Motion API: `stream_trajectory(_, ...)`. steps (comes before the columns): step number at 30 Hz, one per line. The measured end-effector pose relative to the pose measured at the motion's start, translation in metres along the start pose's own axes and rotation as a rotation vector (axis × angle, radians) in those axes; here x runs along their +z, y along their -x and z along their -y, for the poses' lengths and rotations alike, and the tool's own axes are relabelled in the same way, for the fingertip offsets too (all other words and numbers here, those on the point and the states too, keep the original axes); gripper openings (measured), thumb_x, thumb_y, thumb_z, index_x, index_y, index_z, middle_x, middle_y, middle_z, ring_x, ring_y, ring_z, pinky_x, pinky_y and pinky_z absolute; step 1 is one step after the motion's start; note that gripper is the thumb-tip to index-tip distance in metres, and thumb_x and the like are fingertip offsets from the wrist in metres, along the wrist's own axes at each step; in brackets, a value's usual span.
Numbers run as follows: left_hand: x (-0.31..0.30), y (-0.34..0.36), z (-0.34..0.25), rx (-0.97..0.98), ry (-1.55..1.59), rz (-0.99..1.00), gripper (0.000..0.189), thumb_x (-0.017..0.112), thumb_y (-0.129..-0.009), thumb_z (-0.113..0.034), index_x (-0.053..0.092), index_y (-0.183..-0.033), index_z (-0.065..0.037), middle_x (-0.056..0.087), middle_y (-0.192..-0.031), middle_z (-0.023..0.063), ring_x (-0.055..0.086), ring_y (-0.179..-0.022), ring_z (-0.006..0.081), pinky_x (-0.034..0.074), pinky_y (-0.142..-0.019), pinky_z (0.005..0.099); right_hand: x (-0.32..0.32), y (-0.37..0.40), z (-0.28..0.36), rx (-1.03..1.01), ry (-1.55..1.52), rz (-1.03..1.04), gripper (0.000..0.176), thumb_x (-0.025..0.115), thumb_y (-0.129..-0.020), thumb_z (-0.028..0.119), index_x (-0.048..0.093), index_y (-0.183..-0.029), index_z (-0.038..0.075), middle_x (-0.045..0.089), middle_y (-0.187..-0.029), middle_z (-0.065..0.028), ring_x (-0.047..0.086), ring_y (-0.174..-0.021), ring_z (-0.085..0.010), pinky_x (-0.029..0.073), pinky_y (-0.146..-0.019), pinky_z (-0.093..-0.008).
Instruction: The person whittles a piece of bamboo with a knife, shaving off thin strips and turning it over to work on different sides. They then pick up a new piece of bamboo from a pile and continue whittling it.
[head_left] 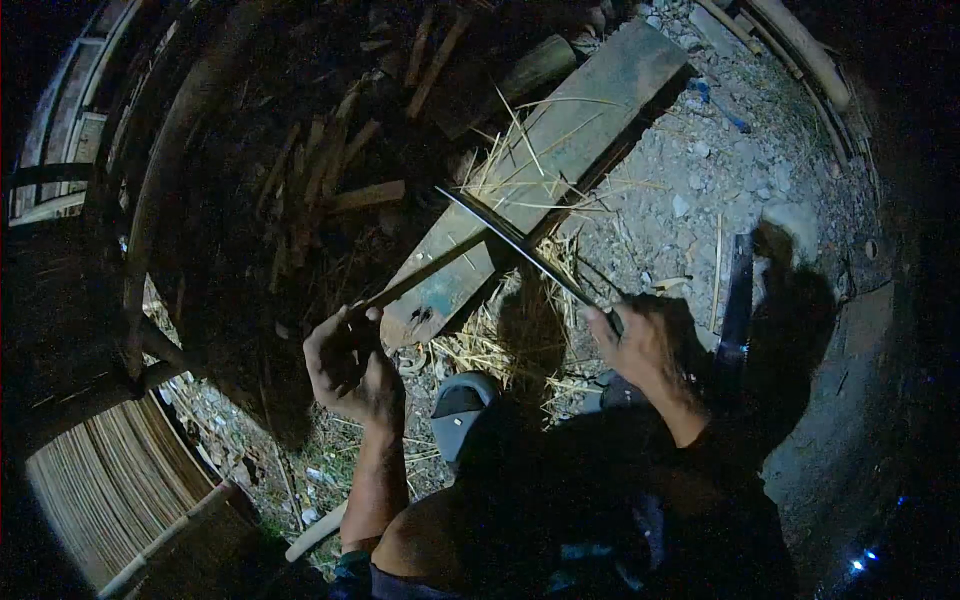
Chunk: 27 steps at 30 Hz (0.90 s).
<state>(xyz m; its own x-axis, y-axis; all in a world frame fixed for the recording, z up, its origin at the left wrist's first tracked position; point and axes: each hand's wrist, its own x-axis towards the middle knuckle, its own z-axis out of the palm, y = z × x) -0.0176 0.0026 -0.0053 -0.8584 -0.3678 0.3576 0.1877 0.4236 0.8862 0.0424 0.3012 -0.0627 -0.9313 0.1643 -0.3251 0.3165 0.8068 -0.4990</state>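
My left hand (358, 370) is closed, with thumb and fingertips pinching the lower end of a narrow wood or bamboo strip (428, 272). The strip slants up to the right over a thick wooden plank (590, 110). In my right hand (645, 345) is the handle of a long knife (520, 243), its blade pointing up and left. The bright edge of the blade crosses the far end of the strip above the plank. Thin pale shavings (510, 180) lie on the plank, and more straw-like shavings (475, 350) are scattered on the ground below it.
A saw-like dark blade (738, 295) lies on the gravelly ground (690, 200) at the right. Split wood pieces (365, 195) are heaped at the upper left. A slatted bamboo panel (120, 480) is at the lower left. My sandalled foot (463, 410) is beside the plank's near end.
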Motion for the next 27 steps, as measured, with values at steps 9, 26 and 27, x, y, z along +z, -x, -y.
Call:
stream_trajectory(9,0.004,-0.002,-0.018,0.545,-0.266,0.169,0.025,0.079,-0.069,0.008,0.069,-0.085,-0.008,0.06,-0.092,0.0107,0.062,-0.081,0.0268,0.053,-0.068,0.0354,-0.049,0.028,0.051,-0.322,-0.225,0.067,0.042,0.059,-0.095,0.04,0.061,-0.079,0.001,0.053,-0.053,-0.014,0.057,-0.046,-0.0254,0.041,-0.045,-0.0393)
stream_trajectory(26,-0.001,-0.001,-0.019,0.586,-0.236,0.259,0.026,0.082,-0.066,0.007,0.067,-0.081,-0.008,0.058,-0.094,0.0098,0.06,-0.078,0.0271,0.05,-0.064,0.0353,-0.05,0.019,0.04,-0.276,-0.199,0.184,0.05,0.066,-0.086,0.049,0.059,-0.07,0.003,0.056,-0.054,-0.0191,0.061,-0.052,-0.0404,0.047,-0.048,-0.0466)
stream_trajectory(27,-0.001,-0.001,-0.019,0.579,-0.235,0.261,0.026,0.082,-0.066,0.007,0.067,-0.081,-0.008,0.058,-0.094,0.0098,0.06,-0.078,0.0271,0.05,-0.064,0.0353,-0.058,0.018,0.047,-0.298,-0.194,0.234,0.049,0.067,-0.086,0.048,0.06,-0.071,0.002,0.058,-0.057,-0.0211,0.06,-0.053,-0.0416,0.048,-0.049,-0.0473)
